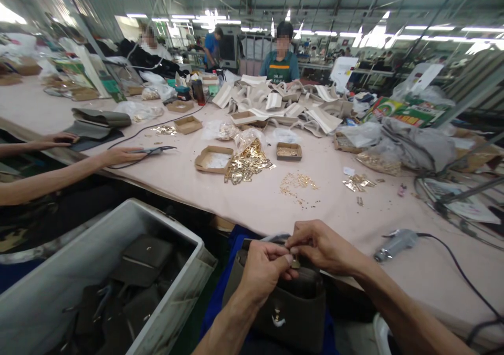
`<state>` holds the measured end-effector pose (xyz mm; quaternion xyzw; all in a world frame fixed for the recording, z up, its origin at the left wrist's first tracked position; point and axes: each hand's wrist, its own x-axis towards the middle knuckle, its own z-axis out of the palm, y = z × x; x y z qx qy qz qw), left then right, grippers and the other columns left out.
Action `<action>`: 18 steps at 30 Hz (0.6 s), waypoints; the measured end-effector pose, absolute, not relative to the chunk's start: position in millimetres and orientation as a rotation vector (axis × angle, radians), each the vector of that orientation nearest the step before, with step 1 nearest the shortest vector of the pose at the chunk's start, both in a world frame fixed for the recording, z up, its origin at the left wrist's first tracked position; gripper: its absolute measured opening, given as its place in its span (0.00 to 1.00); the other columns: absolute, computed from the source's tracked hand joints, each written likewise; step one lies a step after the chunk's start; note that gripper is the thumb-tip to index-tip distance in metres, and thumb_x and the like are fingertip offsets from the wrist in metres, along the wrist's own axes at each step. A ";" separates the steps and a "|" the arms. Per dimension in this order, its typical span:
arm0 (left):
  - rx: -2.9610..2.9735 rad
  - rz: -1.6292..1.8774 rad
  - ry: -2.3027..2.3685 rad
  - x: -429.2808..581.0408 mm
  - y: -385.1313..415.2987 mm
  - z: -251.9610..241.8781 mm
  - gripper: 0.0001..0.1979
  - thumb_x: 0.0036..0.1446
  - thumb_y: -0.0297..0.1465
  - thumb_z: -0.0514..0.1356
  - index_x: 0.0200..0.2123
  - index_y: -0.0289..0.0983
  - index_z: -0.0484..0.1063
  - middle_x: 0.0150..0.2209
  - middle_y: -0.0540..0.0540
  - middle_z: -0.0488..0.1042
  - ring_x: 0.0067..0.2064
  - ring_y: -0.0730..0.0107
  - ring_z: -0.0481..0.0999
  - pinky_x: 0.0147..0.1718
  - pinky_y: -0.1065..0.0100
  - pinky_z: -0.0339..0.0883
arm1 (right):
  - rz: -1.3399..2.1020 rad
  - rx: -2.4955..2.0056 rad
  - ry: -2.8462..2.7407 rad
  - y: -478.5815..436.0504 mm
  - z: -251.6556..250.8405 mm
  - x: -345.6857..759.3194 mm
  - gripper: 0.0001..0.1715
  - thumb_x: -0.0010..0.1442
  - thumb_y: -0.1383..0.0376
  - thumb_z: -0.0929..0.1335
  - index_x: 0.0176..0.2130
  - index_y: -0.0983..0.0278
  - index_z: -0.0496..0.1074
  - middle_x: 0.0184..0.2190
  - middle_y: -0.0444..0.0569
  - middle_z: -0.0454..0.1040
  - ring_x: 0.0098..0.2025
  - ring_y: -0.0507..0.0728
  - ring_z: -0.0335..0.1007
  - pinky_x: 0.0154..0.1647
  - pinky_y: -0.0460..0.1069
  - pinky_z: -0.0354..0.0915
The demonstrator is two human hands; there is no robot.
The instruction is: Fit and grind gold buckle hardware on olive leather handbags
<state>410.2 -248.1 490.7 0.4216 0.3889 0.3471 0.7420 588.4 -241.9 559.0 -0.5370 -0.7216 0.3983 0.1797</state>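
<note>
A dark olive handbag (262,297) with a metal clasp (277,317) on its front sits at the table's near edge, over blue cloth (216,321). Above its opening, my left hand (271,263) and my right hand (315,244) meet, fingertips pinched together. Between them is a small gold-coloured metal piece (295,263), mostly covered by the fingers. My left hand is closed on it. My right thumb and fingers are closed too, right against the piece, but what they grip is hidden.
An electric screwdriver (397,243) lies to the right, its cord trailing. Gold metal plates (248,163) and tiny fittings (299,187) are spread on the table (220,202). A grey crate (173,223) of dark bags stands left. A co-worker's hand (118,156) holds another tool.
</note>
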 end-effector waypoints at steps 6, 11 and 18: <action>0.842 0.816 0.965 413.5 -252.9 489.2 0.09 0.44 0.30 0.69 0.26 0.27 0.79 0.20 0.40 0.78 0.20 0.66 0.78 0.18 0.74 0.66 | 1.071 -1.547 -1.932 -250.7 550.0 583.4 0.13 0.56 0.72 0.70 0.37 0.60 0.84 0.32 0.47 0.77 0.35 0.55 0.73 0.33 0.46 0.64; 0.919 0.836 0.973 413.4 -255.2 490.6 0.08 0.47 0.29 0.67 0.27 0.28 0.80 0.21 0.40 0.79 0.20 0.68 0.77 0.19 0.74 0.65 | 1.216 -1.577 -1.506 -269.3 533.7 576.8 0.14 0.62 0.60 0.69 0.33 0.65 0.82 0.25 0.48 0.77 0.25 0.54 0.69 0.25 0.46 0.61; 1.059 0.780 0.930 415.8 -254.2 498.4 0.09 0.50 0.29 0.63 0.24 0.30 0.81 0.24 0.38 0.80 0.21 0.70 0.76 0.20 0.74 0.64 | 1.101 -1.652 -0.982 -289.2 497.4 561.0 0.22 0.55 0.51 0.75 0.37 0.68 0.82 0.19 0.47 0.73 0.21 0.54 0.66 0.21 0.47 0.62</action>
